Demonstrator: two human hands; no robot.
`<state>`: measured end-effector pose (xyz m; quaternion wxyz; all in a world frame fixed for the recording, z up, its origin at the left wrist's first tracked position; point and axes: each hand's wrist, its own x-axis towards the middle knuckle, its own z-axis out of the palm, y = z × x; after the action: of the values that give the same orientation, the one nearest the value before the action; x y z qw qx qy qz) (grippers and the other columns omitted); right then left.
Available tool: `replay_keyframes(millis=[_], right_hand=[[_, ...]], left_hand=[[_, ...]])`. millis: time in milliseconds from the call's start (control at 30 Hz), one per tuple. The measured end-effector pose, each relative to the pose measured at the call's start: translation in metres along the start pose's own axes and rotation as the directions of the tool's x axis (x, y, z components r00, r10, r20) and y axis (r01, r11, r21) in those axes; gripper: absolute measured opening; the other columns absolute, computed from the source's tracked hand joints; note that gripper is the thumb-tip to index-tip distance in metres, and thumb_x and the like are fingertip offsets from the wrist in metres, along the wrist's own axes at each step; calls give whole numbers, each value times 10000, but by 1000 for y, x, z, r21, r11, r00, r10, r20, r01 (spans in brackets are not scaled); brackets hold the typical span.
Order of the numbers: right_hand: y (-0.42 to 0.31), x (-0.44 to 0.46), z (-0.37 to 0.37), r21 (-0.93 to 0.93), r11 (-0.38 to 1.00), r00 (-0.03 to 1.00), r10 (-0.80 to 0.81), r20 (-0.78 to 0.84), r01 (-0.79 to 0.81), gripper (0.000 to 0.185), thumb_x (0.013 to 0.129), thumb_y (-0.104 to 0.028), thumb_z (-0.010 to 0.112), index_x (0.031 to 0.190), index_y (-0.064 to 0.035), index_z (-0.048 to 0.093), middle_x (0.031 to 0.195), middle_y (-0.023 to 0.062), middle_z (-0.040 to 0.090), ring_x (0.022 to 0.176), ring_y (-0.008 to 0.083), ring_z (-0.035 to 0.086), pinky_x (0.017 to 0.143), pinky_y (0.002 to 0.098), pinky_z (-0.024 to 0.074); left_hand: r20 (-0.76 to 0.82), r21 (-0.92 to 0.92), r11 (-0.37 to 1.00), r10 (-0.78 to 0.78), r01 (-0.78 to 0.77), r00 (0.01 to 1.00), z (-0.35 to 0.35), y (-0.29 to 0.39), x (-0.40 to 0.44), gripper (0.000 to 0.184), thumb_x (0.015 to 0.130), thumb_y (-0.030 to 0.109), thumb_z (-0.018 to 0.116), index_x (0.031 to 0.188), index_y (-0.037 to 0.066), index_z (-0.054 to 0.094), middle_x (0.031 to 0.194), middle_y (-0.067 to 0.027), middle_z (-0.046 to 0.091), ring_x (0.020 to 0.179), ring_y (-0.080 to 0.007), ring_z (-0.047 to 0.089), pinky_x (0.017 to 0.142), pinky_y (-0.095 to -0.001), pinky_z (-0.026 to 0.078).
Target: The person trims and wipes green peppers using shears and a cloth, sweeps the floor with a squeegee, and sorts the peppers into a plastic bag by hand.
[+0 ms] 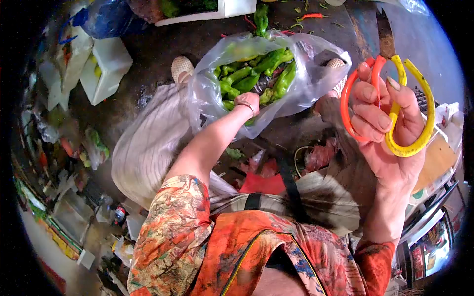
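Observation:
My left hand [247, 102] reaches into a clear plastic bag [311, 93] and touches the long green peppers [247, 79] inside. Its fingers are curled closed, and whatever they hold is hidden from me. Raised on the right side, my right hand [382, 111] grips a pair of scissors [387, 42] by the handles. One handle loop is red, the other yellow, and the rusty blades point away from me, together. The open bag stands on the floor between my feet.
A white foam box [207, 12] with greens is at the far edge. Another white foam piece [106, 69] lies at the left. A red chilli [312, 16] and green scraps lie on the dark floor [153, 64]. A lit screen [432, 246] is at lower right.

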<state>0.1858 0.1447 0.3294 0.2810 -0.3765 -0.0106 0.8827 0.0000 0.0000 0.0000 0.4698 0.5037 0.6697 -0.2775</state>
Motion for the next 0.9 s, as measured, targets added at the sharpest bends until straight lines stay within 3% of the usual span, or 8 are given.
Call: replay_keyframes(millis=[133, 300, 433, 500, 700, 767, 833, 900], right_hand=[[3, 1, 6, -16, 1000, 999, -11, -37, 11, 391, 937, -179, 454, 1228, 73, 391, 877, 64, 452, 556, 82, 430, 474, 219, 359], [2, 3, 11, -41, 998, 997, -47, -62, 45, 391, 935, -189, 453, 1215, 80, 405, 872, 63, 448, 531, 78, 429, 451, 218, 352], [5, 6, 13, -67, 997, 994, -53, -94, 47, 408, 935, -214, 454, 1215, 80, 412, 862, 58, 442, 487, 48, 407, 420, 197, 348], [6, 7, 14, -57, 997, 994, -66, -89, 61, 414, 935, -216, 453, 1220, 82, 413, 861, 57, 443, 474, 44, 393, 417, 190, 346], [4, 7, 16, -47, 997, 991, -67, -114, 62, 409, 938, -211, 448, 1221, 82, 417, 873, 61, 453, 498, 53, 406, 429, 205, 350], [3, 5, 17, -58, 997, 992, -65, -110, 59, 401, 938, -205, 446, 1217, 83, 419, 873, 62, 452, 512, 57, 413, 435, 207, 351], [3, 4, 15, -74, 996, 992, -65, -106, 58, 394, 938, -198, 445, 1213, 84, 421, 872, 62, 452, 526, 61, 419, 441, 210, 351], [2, 4, 8, -39, 998, 998, -47, -29, 46, 385, 936, -183, 445, 1209, 87, 418, 870, 64, 451, 543, 67, 424, 453, 210, 354]], left_hand=[[-279, -119, 984, 93, -131, 956, -25, 12, -8, 223, 810, 135, 544, 998, 51, 630, 989, -198, 647, 928, -345, 635, 777, -449, 507], [-820, -135, 937, 76, -322, 567, -49, 36, 45, 353, 789, 183, 612, 1109, 61, 524, 1115, -177, 548, 978, -362, 572, 770, -453, 487], [-838, -72, 968, 73, -242, 540, -60, 40, 72, 339, 775, 158, 616, 1096, 62, 560, 1106, -161, 576, 975, -333, 584, 777, -427, 482], [-609, -139, 986, -16, -87, 793, -67, 43, 86, 299, 762, 155, 629, 1049, 74, 607, 1085, -136, 609, 987, -307, 588, 812, -409, 470], [-693, -228, 948, 1, -221, 721, -58, 28, 85, 365, 708, 243, 646, 1045, 103, 643, 1006, -157, 647, 950, -323, 617, 871, -405, 459], [-569, -471, 848, -81, -243, 819, -62, 26, 56, 398, 688, 192, 617, 1071, 88, 633, 1020, -178, 647, 973, -328, 612, 871, -400, 464], [-582, -554, 738, -13, -384, 813, -54, 20, 41, 460, 670, 125, 556, 1114, 18, 605, 986, -198, 651, 931, -300, 628, 823, -378, 488], [-358, -758, 524, 164, -389, 919, -61, 10, 20, 483, 749, 115, 583, 1218, 7, 553, 1143, -140, 628, 1036, -265, 602, 932, -351, 451]])
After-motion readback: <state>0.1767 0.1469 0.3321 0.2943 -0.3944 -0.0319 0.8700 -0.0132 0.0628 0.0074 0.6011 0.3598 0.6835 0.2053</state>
